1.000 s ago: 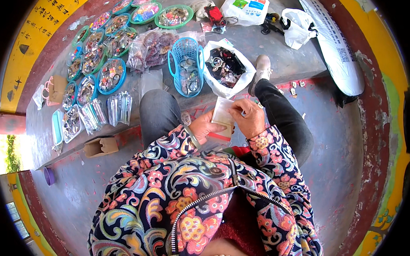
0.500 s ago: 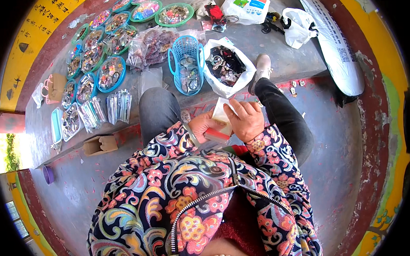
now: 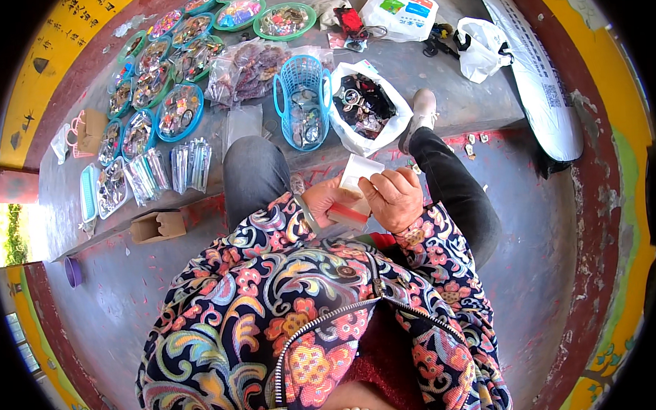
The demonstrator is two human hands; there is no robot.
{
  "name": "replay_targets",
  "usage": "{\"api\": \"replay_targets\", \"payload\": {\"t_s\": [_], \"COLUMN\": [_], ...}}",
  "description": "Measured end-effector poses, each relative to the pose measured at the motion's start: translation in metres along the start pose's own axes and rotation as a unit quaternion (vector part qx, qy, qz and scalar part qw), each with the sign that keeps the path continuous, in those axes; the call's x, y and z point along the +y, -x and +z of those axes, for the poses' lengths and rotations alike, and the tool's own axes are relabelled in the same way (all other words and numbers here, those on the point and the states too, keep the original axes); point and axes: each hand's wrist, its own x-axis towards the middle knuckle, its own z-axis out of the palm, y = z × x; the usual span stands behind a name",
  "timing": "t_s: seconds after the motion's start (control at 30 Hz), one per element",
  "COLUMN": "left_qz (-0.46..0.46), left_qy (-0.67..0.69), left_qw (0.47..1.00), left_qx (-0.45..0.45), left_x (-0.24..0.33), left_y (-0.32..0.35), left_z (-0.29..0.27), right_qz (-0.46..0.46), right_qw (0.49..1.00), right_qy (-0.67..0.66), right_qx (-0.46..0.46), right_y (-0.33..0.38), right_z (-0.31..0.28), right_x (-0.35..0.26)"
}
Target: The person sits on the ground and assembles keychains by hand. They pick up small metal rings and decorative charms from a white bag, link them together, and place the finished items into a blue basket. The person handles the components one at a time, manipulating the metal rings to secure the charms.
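Above my lap, my left hand [image 3: 322, 204] is closed on a small clear zip bag [image 3: 348, 216] with a red strip along its near edge. A blank white card [image 3: 358, 168] stands up between my hands, beyond the bag. My right hand [image 3: 396, 200] is closed over the card's right side, its fingers curled and its thumb hidden. How far the card sits inside the bag, I cannot tell. Beyond my hands, on the raised grey ledge, are a blue basket [image 3: 281, 91] and an open white bag [image 3: 355, 142] full of small dark and shiny items.
Several round baskets of packaged trinkets [image 3: 178, 115] cover the ledge's left part, near bundles of slim clear packets [image 3: 191, 166]. Clear bags of purplish items [image 3: 247, 72] lie beside the blue basket. A cardboard box [image 3: 157, 226] sits below the ledge, and a long silvery-white package [image 3: 552, 117] lies at right.
My right hand's fingers have curled in more over the card, and more of the card's upper part shows. My left hand keeps its hold on the bag.
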Motion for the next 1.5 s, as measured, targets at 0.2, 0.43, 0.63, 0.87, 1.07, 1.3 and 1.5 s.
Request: {"api": "replay_targets", "payload": {"t_s": [0.2,0.43,0.63,0.87,1.07,1.3,1.5], "left_qz": [0.025,0.043,0.034,0.024,0.02,0.174,0.4], "left_qy": [-0.058,-0.122,-0.117,-0.139,-0.155,-0.195,-0.072], "left_qw": [0.998,0.992,0.992,0.99,0.988,0.964,0.878], "left_qx": [0.015,-0.009,-0.019,-0.026,0.001,0.057,0.255], "left_x": [0.0,0.001,0.006,0.016,0.029,0.084,0.152], "left_y": [-0.001,0.003,0.009,0.017,0.027,0.065,0.092], "left_z": [-0.001,0.002,0.002,0.003,0.01,-0.007,-0.108], "right_qz": [0.183,0.281,0.348,0.45,0.509,0.559,0.575], "right_qw": [0.976,0.944,0.914,0.835,0.765,0.697,0.688], "right_qy": [-0.118,-0.168,-0.208,-0.316,-0.383,-0.402,-0.422], "right_qx": [0.002,0.03,0.012,0.025,0.095,0.203,0.132], "right_y": [-0.004,0.003,0.005,0.006,0.005,0.01,0.004], "right_z": [0.004,0.013,0.013,0.015,0.018,0.017,0.015], "right_x": [0.01,0.012,0.012,0.009,0.011,0.035,0.029]}}
